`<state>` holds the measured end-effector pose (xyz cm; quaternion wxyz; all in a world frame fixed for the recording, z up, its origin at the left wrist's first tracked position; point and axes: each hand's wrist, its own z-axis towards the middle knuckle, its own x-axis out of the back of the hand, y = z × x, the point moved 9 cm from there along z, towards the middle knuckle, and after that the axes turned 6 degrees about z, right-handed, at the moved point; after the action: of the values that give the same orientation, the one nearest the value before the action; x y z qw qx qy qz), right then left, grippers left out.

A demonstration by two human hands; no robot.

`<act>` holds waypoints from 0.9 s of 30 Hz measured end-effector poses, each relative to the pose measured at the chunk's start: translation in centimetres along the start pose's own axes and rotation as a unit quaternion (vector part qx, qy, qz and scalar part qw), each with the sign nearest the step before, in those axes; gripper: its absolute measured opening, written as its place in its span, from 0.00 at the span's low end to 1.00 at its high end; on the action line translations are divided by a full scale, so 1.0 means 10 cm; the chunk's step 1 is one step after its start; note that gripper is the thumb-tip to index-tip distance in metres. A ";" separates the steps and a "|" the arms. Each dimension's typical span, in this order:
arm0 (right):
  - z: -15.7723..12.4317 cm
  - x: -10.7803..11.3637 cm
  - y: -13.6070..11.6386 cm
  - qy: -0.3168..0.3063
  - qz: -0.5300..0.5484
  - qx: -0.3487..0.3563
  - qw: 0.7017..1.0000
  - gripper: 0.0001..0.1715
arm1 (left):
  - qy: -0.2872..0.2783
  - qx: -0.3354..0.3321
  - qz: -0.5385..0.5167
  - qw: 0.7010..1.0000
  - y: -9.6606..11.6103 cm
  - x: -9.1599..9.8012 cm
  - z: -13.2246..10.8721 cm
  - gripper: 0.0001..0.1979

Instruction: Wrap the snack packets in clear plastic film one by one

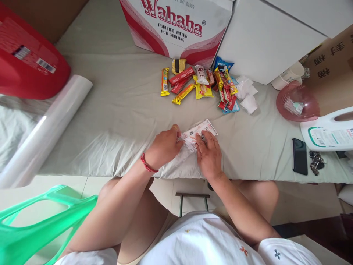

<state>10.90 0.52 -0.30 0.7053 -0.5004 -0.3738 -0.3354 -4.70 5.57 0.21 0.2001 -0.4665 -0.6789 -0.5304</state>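
A long white packet [209,127] with small orange and dark print lies slantwise on the cloth in front of me. My left hand [164,146], with a red cord bracelet at the wrist, is closed at the packet's left end, thumb and fingers pinched together. Bent fingers of my right hand [209,154] press over the packet's middle and hold it. Part of the packet is hidden under both hands. Beyond them lie snacks in wrappers, among them a yellow packet [203,91], red bars [181,76] and a gold bar [184,94].
A Wahaha carton [176,25] stands behind the snacks. Crumpled tissues [249,103], a pink bowl [296,103], a white jug [328,132], a phone [299,156] and keys [316,163] are rightward. Leftward are a red container [30,55], a film roll [49,125] and a green stool [49,228].
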 end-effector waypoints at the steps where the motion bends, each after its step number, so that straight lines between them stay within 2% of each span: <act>1: 0.01 -0.01 -0.01 -0.008 0.002 0.011 1.000 0.25 | -0.005 0.010 -0.041 0.999 -0.02 0.01 -0.01 0.06; 4: 0.03 0.01 -0.03 -0.015 -0.018 0.038 0.999 0.24 | -0.023 0.013 -0.225 0.974 -0.01 0.01 -0.02 0.10; 7: 0.04 0.04 -0.03 -0.016 -0.014 0.055 0.998 0.24 | -0.054 0.010 -0.405 0.913 0.09 -0.04 0.01 0.06; 9: 0.05 0.08 -0.02 -0.006 0.020 0.065 0.998 0.25 | -0.055 0.023 -0.466 0.883 0.15 -0.08 0.06 0.04; 11: 0.06 0.12 0.04 0.012 0.068 0.068 0.995 0.27 | -0.046 0.037 -0.489 0.871 0.19 -0.13 0.12 0.04; 16: 0.08 0.11 0.25 0.009 0.175 0.036 0.984 0.33 | -0.005 0.046 -0.435 0.899 0.21 -0.24 0.26 0.12; 20: 0.07 0.15 0.30 0.018 0.201 0.033 0.979 0.37 | -0.014 -0.011 -0.420 0.907 0.29 -0.26 0.30 0.32; 22: 0.07 0.18 0.28 0.026 0.199 0.052 0.978 0.38 | -0.009 -0.037 -0.400 0.916 0.32 -0.23 0.30 0.38; 24: 0.08 0.19 0.23 0.026 0.189 0.084 0.978 0.35 | 0.001 -0.055 -0.354 0.934 0.34 -0.21 0.31 0.39; 27: 0.06 0.19 0.17 0.031 0.166 0.119 0.978 0.29 | 0.029 -0.067 -0.243 0.967 0.38 -0.18 0.33 0.32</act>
<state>13.19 1.42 0.67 0.8168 -0.4573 -0.3009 -0.1823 0.10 7.80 -0.31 0.0531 -0.2838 -0.7287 -0.6210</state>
